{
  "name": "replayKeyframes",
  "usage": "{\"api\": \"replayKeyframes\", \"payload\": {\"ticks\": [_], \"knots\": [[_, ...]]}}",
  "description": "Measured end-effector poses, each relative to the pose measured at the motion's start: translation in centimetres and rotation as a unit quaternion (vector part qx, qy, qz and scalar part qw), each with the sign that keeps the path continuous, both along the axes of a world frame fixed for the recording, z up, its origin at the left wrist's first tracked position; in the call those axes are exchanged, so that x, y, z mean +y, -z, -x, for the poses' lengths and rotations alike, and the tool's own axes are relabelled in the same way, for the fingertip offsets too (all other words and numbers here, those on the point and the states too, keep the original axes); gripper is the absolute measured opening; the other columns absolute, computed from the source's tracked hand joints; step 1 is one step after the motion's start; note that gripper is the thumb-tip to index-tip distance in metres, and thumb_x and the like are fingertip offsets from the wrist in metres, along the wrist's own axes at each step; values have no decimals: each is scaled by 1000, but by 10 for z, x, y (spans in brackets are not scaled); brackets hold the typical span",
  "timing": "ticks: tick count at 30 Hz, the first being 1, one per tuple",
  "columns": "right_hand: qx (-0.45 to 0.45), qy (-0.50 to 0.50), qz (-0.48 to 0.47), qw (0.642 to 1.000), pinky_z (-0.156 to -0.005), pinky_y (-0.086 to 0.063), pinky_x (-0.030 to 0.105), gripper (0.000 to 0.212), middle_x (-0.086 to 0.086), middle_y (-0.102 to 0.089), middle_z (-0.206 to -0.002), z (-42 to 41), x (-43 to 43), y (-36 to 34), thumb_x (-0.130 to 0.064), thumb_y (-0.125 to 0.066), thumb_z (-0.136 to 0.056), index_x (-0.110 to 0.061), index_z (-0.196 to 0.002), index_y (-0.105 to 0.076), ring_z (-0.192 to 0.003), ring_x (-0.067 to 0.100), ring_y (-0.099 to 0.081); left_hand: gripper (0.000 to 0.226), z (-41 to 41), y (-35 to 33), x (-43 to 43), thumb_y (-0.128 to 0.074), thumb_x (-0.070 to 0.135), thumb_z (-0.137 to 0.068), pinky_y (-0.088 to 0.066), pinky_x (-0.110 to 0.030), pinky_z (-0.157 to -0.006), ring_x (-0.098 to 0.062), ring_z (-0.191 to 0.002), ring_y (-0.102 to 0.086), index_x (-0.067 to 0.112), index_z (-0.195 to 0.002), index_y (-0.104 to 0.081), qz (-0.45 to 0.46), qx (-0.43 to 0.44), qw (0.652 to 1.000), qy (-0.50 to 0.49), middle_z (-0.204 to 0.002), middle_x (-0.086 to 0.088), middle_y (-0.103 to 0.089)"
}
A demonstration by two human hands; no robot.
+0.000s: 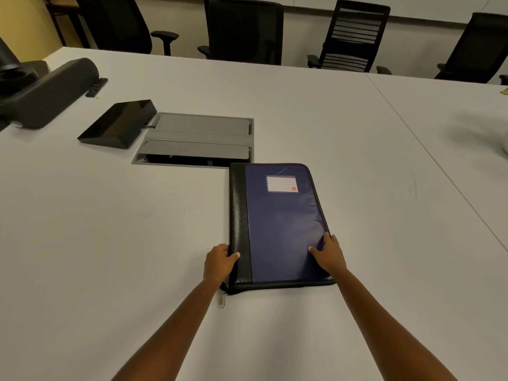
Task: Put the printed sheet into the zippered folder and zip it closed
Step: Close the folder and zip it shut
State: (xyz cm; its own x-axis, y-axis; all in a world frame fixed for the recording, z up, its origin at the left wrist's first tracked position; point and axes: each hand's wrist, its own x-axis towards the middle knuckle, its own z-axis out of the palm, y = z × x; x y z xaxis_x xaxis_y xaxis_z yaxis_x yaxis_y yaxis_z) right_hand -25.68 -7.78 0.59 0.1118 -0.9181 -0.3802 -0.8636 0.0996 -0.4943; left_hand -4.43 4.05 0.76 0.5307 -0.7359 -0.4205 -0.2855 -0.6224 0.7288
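Note:
A zippered folder (280, 224) with a blue cover, a black spine strip and a white label lies flat and closed on the white table (110, 229). Its metal zipper pull (223, 300) hangs off the near left corner. My left hand (218, 264) grips the folder's near left edge, thumb on the black strip. My right hand (330, 254) rests on the near right corner, fingers over the edge and thumb on the blue cover. No printed sheet is visible.
A grey cable box with hinged lids (196, 140) is set into the table just behind the folder. A black tablet-like device (118, 123) lies to its left, a dark bar-shaped device (52, 92) at far left. Black office chairs (244, 31) line the far edge.

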Motion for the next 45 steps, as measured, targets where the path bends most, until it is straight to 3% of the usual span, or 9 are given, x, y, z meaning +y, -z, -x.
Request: {"api": "replayKeyframes", "payload": {"ticks": [6,11,16,24,28,31,37,42,45], "knots": [[89,10,109,990,-114,-13,51,52,21,-14,-153,-23,48,25,-26,-35,-96,-2,-141,-20,-141,36,-11,16,-15,10,23,-57,11,-90,-40,-23,-75,-19,-83,-51,24,-80,-59,62,-19,994,89,-75,1,-56],[15,5,169,986,-116,-10,47,48,21,-22,-151,-51,92,38,-25,-31,-96,-1,-139,-29,-142,37,-14,32,-29,22,53,-52,8,-91,-43,-22,-90,-12,-99,-53,8,-122,-56,106,-37,979,170,-103,-4,-61],[-81,28,212,973,-112,-12,41,61,23,-38,-143,-79,141,43,-39,-20,-86,-1,-124,-49,-137,38,-26,41,-38,32,79,-42,29,-72,-43,-16,-88,-6,-100,-54,14,-106,-58,124,-64,954,266,-103,8,-57],[-119,-9,252,960,-106,-33,47,27,24,-35,-144,-97,180,59,-33,-39,-81,-14,-98,-46,-136,36,-25,20,-40,43,81,-53,19,-78,-40,-10,-84,1,-98,-47,8,-93,-62,156,-97,940,288,-107,3,-57],[-93,-47,269,957,-106,-29,44,27,25,-33,-145,-105,186,60,-45,-47,-78,-19,-87,-46,-137,35,-20,23,-41,44,80,-60,10,-84,-39,-2,-82,11,-90,-50,6,-107,-60,173,-94,940,279,-102,8,-52],[-40,-65,289,954,-102,-30,45,32,27,-39,-141,-109,187,61,-52,-49,-75,-21,-78,-48,-134,39,-28,26,-41,45,79,-60,14,-84,-44,-11,-82,-7,-98,-55,3,-108,-60,174,-90,941,277,-105,10,-49],[31,-52,288,956,-86,-47,55,24,27,-52,-131,-120,187,54,-42,-63,-66,-22,-71,-50,-121,45,-47,21,-42,48,78,-63,10,-84,-52,-27,-88,-12,-106,-53,-2,-101,-62,167,-86,944,271,-109,12,-47],[31,-80,288,954,-87,-47,56,21,27,-51,-132,-113,185,57,-27,-76,-66,-21,-70,-57,-123,46,-44,9,-43,48,77,-64,13,-85,-46,-12,-83,-10,-108,-52,14,-82,-56,171,-88,943,273,-113,10,-49],[39,-93,289,952,-83,-50,54,25,24,-56,-128,-108,182,57,-22,-84,-60,-20,-67,-60,-119,45,-49,5,-45,50,76,-63,13,-86,-49,-21,-86,-14,-109,-53,8,-86,-61,173,-109,936,288,-117,0,-56]]}}
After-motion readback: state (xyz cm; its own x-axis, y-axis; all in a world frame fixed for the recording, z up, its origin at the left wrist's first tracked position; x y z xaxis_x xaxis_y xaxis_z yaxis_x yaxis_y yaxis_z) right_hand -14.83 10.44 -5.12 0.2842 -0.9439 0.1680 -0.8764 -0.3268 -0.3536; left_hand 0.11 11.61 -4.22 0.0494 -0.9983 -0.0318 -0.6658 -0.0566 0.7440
